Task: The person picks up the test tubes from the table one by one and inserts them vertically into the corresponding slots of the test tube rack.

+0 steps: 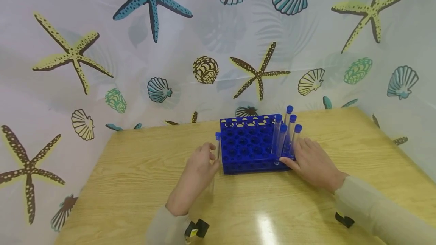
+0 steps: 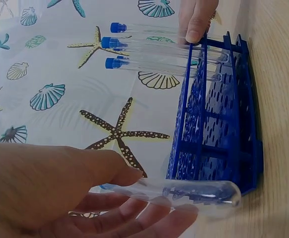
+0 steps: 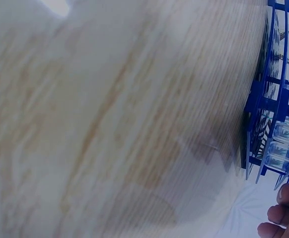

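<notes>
A blue test tube rack (image 1: 250,168) stands on the table, its rows of round holes facing up. My left hand (image 1: 201,167), beside the rack's left end, pinches a clear test tube (image 2: 204,192) between thumb and fingers. The tube's blue cap (image 1: 218,135) points up and its rounded bottom hangs low. At the rack's right end my right hand (image 1: 315,163) grips the corner, thumb along the front edge and fingers at the side. Several capped test tubes (image 1: 281,141) stand upright in the holes near that hand.
The table (image 1: 143,184) has a light wood grain. Behind it and along both sides hangs a white cloth (image 1: 190,29) printed with starfish and shells. A dark strap piece (image 1: 197,228) sits at the left sleeve.
</notes>
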### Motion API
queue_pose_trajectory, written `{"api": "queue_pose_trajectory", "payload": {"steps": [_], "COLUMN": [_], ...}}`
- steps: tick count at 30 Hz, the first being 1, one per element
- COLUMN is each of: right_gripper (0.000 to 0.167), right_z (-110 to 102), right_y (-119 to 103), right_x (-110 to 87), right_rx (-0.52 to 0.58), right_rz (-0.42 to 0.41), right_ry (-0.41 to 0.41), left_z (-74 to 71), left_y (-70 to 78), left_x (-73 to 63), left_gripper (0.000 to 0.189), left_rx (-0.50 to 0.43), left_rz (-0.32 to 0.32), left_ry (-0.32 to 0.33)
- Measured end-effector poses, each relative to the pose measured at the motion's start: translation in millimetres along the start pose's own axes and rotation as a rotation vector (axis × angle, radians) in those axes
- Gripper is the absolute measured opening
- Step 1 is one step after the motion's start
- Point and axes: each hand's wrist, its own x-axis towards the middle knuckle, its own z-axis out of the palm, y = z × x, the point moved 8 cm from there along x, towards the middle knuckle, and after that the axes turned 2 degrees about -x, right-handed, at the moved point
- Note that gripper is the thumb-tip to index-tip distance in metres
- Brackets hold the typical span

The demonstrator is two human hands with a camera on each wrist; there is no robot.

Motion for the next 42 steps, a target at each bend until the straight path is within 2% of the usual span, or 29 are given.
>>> {"api": "queue_pose_trajectory", "payload": {"steps": [6,15,20,27,36,42], "right_gripper": [0.056,0.064,0.06,0.057,0.072,0.078], "right_z": [1.4,2.3,0.6,-1.1,-1.8,0.0], "right_y": [1.2,1.1,-0.2,-1.1,-0.7,0.2], "right_x": [0.5,0.1,0.9,0.7,0.5,-0.9], "right_rx": [0.003,0.018,0.015,0.009,0.036,0.053], "right_rz": [-0.001,0.003,0.005,-0.001,-0.004,0.001], "right_ry": [0.012,-0.006,-0.002,0.0,0.012,-0.003], "left_z": [-4.8,-4.7,-6.3,-8.4,0.3,12.5], "left_y": [10.7,36.0,51.8,75.4,96.0,109.5], "left_x": [5.5,14.8,21.7,33.5,50.4,60.4], "left_gripper": [0.035,0.034,0.036,0.034,0.03,0.028], "left_rx": [-0.036,-0.079,-0.113,-0.143,-0.147,-0.167], "left_rz": [0.011,0.111,0.161,0.269,0.292,0.329], "left_ry": [0.027,0.086,0.115,0.188,0.209,0.198]}}
